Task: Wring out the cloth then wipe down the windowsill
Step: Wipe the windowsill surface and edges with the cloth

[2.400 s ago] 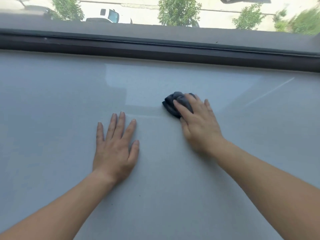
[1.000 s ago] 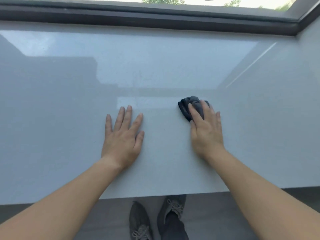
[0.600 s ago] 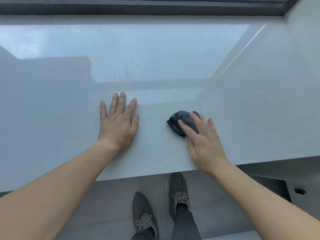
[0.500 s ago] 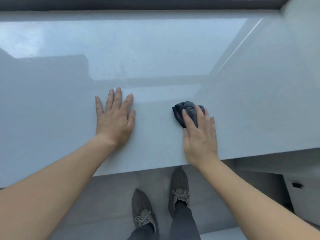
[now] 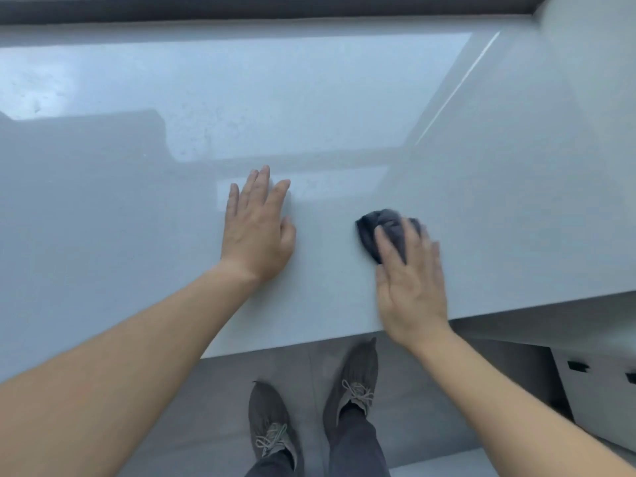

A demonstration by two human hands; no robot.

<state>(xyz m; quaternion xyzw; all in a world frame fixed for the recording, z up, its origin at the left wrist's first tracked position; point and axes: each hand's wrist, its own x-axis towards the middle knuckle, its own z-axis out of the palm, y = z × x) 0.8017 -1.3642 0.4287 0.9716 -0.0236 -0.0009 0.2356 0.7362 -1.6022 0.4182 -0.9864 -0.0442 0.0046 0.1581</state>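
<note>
A small dark grey cloth (image 5: 382,227) lies bunched on the glossy pale grey windowsill (image 5: 309,108), right of centre. My right hand (image 5: 409,287) presses down on it with straight fingers, covering its near half; the hand looks blurred. My left hand (image 5: 258,232) rests flat on the sill with fingers spread, about a hand's width left of the cloth. Neither hand grips anything.
A dark window frame (image 5: 275,8) runs along the far edge of the sill. A pale side wall (image 5: 592,63) closes the sill on the right. The sill's near edge (image 5: 292,346) crosses below my hands, with my two grey shoes (image 5: 354,376) on the floor beneath.
My right hand has slid the cloth back and forth over the sill, now slightly nearer the front edge. The left hand has stayed flat. The view has tilted down, showing the floor and shoes.
</note>
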